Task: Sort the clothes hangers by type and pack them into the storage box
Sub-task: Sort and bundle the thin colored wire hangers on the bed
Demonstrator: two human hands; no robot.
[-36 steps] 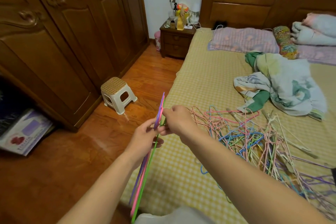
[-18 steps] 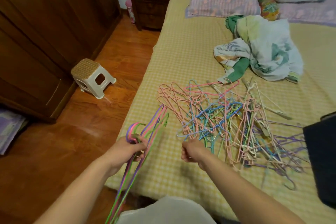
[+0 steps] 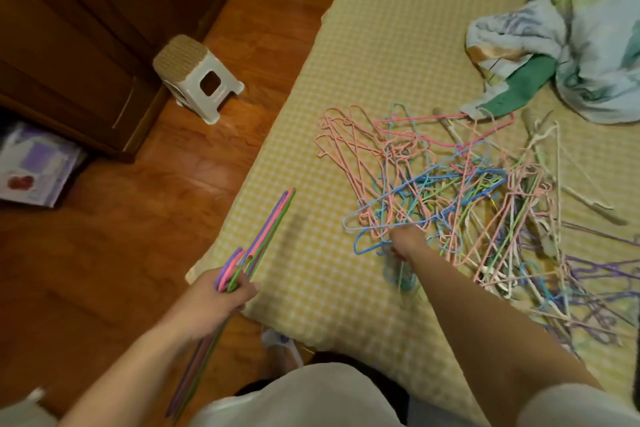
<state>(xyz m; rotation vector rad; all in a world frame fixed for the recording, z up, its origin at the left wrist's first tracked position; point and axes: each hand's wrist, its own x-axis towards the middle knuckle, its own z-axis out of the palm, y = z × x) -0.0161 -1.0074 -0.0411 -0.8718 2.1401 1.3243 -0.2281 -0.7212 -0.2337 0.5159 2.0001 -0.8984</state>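
Several sorted hangers (image 3: 266,239) stay gripped in my left hand (image 3: 221,291), while my right hand (image 3: 407,243) has now reached the pile (image 3: 450,191) beside it, pinching the next hanger.

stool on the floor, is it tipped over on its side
No, the stool stands upright on its legs on the wooden floor beside the bed.
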